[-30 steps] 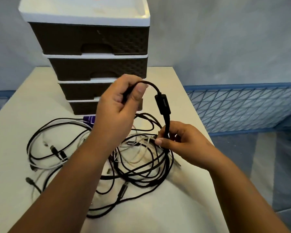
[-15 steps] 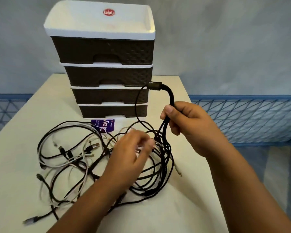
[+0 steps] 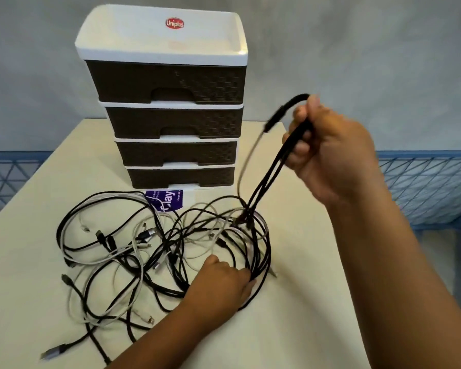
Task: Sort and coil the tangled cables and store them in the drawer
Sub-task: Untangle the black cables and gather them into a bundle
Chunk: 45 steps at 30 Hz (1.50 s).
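Observation:
A tangle of black and white cables (image 3: 155,251) lies spread over the cream table (image 3: 304,328). My right hand (image 3: 328,153) is raised above the pile's right side and grips a black multi-strand cable (image 3: 272,177), whose thick end curves over my fingers. Its strands run down taut into the tangle. My left hand (image 3: 221,280) is low on the table at the pile's right part, its fingers curled into several black loops. Behind the pile stands a brown drawer unit (image 3: 171,123) with a white top; all its drawers are closed.
A purple packet (image 3: 167,199) lies at the foot of the drawer unit. A grey USB plug (image 3: 52,351) sticks out at the front left. Blue mesh fencing (image 3: 423,190) runs behind the table on both sides. Bare tabletop shows at the right and front.
My right hand has lifted the black cable higher and to the right, pulling its strands taut. My left hand has dropped down and right into the black loops on the table.

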Available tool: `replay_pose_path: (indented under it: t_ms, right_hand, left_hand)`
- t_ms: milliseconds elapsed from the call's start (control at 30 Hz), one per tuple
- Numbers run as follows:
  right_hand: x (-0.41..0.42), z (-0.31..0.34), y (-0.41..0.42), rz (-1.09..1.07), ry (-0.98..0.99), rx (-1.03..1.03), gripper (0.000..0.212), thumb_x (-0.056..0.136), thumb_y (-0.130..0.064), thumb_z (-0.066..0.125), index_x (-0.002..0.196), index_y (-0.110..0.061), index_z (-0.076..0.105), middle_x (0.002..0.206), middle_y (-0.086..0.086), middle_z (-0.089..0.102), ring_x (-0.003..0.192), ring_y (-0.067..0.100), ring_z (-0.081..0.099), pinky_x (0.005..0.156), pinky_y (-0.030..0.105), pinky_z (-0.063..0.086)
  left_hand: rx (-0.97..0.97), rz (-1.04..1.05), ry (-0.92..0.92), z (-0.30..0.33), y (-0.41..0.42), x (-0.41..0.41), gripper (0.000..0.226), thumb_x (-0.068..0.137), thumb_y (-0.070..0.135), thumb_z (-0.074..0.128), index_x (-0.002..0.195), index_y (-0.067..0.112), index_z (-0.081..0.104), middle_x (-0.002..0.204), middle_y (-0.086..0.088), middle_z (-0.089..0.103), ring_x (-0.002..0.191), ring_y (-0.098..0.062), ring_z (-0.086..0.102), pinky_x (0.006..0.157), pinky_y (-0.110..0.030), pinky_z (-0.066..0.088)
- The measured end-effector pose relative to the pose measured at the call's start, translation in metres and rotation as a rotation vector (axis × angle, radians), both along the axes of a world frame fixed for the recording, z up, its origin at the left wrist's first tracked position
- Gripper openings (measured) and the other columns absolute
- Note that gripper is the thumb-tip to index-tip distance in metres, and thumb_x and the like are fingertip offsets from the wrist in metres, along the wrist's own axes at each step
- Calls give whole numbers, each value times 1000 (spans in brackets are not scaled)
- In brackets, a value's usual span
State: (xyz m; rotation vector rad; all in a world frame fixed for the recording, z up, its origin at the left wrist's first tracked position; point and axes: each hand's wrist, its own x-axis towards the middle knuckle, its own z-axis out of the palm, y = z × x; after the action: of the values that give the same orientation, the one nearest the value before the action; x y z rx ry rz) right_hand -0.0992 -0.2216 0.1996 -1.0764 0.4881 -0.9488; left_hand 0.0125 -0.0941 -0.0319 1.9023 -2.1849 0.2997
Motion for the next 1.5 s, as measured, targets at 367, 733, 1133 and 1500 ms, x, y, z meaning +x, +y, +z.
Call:
replay_pose_path:
  t_ms: [367, 733, 1133, 1500]
  right_hand:
    - [-18, 2, -1, 281, -202, 215, 32, 101, -30, 37, 74, -17, 48, 61, -5, 29, 47, 4, 33, 41, 15, 29]
    - [-43, 3, 24, 362, 207, -424, 27, 89, -36, 50, 69, -20, 57, 72, 3, 53, 70, 23, 55, 62, 28, 44]
    - [-67, -26, -6, -206, 554, -368, 22, 96, -30, 57, 86, -11, 63, 50, -11, 35, 49, 9, 28, 50, 24, 25]
    - [11, -55, 20, -112, 458, -482, 14, 91, -11, 66, 100, -19, 73, 64, -19, 61, 61, -4, 56, 62, 10, 41]
  left_hand:
    - [-74, 181, 872, 63, 6, 17, 32, 97, 54, 35, 114, 33, 52, 104, 28, 47, 99, 7, 50, 78, -15, 42]
    - [126, 81, 1003, 112, -60, 58, 14, 96, 26, 61, 106, 34, 65, 90, 16, 71, 89, 4, 63, 80, -24, 46]
    - [-111, 172, 919, 147, -54, 69, 24, 99, 33, 53, 89, 19, 70, 74, 10, 67, 68, 3, 58, 65, -19, 45]
    - [-246, -29, 950, 241, -68, 50, 28, 101, 37, 47, 83, 24, 64, 67, 5, 58, 64, -13, 54, 64, -31, 46]
